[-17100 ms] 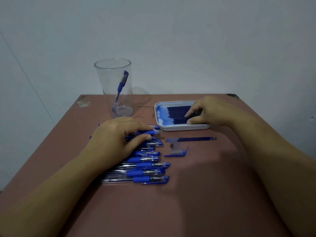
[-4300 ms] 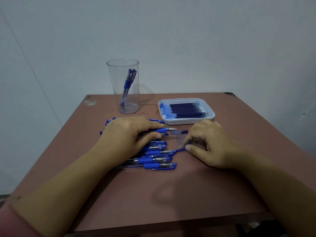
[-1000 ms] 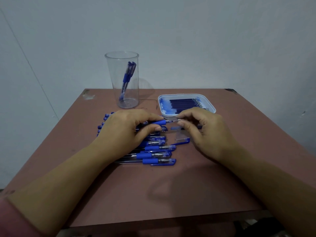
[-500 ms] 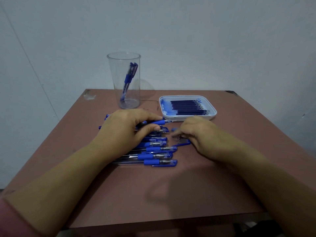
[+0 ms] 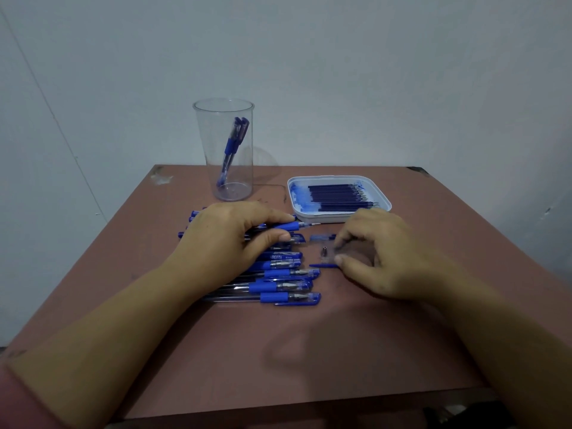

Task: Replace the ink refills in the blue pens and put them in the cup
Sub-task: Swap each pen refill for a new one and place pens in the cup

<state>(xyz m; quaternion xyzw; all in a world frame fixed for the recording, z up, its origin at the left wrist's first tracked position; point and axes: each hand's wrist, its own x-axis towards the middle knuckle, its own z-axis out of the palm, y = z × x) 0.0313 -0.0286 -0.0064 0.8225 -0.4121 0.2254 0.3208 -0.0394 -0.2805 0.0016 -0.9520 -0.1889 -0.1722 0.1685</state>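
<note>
Left hand [image 5: 229, 239] fingers around pen [image 5: 289, 226], right hand [image 5: 387, 258] fingers pinching cap [image 5: 323, 265]

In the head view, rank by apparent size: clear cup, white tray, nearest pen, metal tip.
1. clear cup and white tray: too alike to rank
2. nearest pen
3. metal tip

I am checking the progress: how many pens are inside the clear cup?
2. Both pens stand inside the cup, leaning together with upper ends toward its right side. The cup is transparent, so none seems hidden.
</note>
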